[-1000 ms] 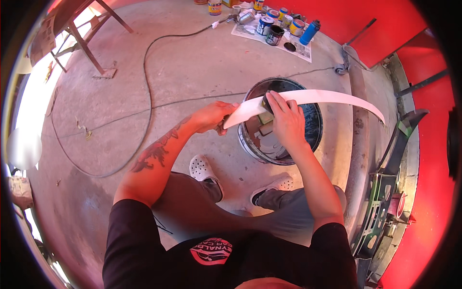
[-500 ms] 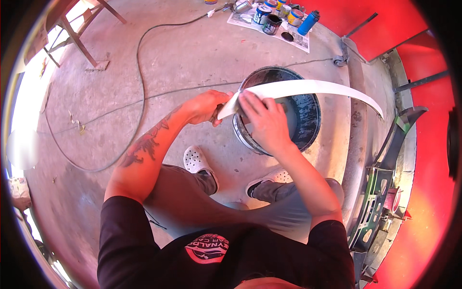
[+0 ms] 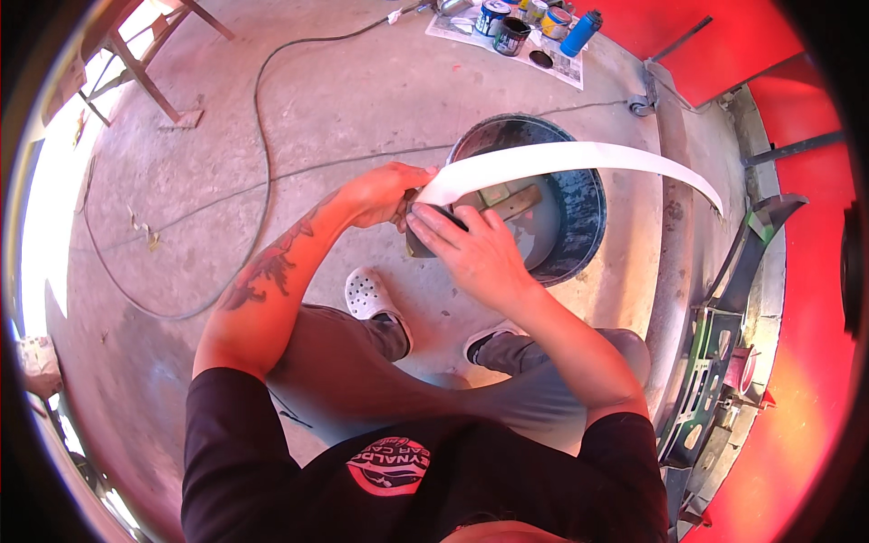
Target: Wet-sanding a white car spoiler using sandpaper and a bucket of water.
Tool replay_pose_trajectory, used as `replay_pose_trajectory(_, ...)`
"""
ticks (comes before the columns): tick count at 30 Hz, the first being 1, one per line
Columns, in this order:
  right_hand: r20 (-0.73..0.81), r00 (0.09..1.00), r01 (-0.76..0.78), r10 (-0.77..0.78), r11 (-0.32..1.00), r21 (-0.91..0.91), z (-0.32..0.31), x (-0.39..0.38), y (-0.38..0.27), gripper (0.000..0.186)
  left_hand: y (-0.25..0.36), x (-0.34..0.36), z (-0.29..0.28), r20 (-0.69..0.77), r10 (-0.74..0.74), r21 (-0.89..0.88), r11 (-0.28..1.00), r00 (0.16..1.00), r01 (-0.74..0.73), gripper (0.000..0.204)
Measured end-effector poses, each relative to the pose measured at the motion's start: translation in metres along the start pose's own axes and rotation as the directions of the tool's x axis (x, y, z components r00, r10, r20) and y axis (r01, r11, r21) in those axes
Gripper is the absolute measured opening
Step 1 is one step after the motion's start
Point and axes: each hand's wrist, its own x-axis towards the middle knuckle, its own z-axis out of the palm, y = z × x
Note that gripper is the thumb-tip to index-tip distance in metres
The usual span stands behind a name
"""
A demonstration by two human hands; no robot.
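Note:
My left hand (image 3: pixel 387 193) is closed around the near left end of a long, curved white strip (image 3: pixel 561 156), a panel trim piece. The strip arches rightward across the top of a black bucket (image 3: pixel 590 240), and its far tip hangs past the bucket's right side. Held under the fingers of my right hand (image 3: pixel 480 249) is a piece of dark sandpaper (image 3: pixel 419 242), at the lower edge of the strip's left end. My right thumb side is partly hidden. Inside the bucket are cloudy liquid and a brown block (image 3: pixel 518 203).
Paint cans (image 3: pixel 512 36) and a blue bottle (image 3: pixel 581 33) stand on newspaper (image 3: pixel 568 74) at the back. An air hose (image 3: pixel 265 136) loops over the floor on the left. A dark car part (image 3: pixel 715 353) leans along the right, by a red panel (image 3: pixel 815 271).
My right hand has slid down and left with the sandpaper, from the strip's upper face to its lower edge. The strip's left end has tilted, uncovering more of the bucket's inside.

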Motion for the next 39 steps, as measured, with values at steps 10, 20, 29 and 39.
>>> replay_pose_trajectory(10, -0.035, 0.992, -0.124, 0.123, 0.992, -0.037, -0.006, 0.002, 0.013, 0.055, 0.012, -0.005, 0.009, -0.009, -0.009, 0.027, 1.0, 1.0, 0.009, 0.04)
replay_pose_trajectory(20, -0.036, 0.958, -0.287, 0.286, 0.956, -0.052, -0.014, -0.002, 0.021, 0.05, 0.014, -0.005, 0.006, -0.02, -0.009, 0.013, 1.0, 1.0, 0.009, 0.041)
replay_pose_trajectory(29, -0.078, 0.97, -0.239, 0.232, 0.966, -0.094, -0.015, -0.011, 0.041, 0.048, 0.01, -0.001, 0.003, -0.046, -0.02, -0.022, 1.0, 0.999, 0.019, 0.041)
replay_pose_trajectory(39, -0.034, 0.977, -0.211, 0.209, 0.975, -0.065, -0.008, -0.006, 0.016, 0.052, 0.009, -0.002, -0.001, -0.014, 0.02, -0.005, 1.0, 1.0, -0.02, 0.042)
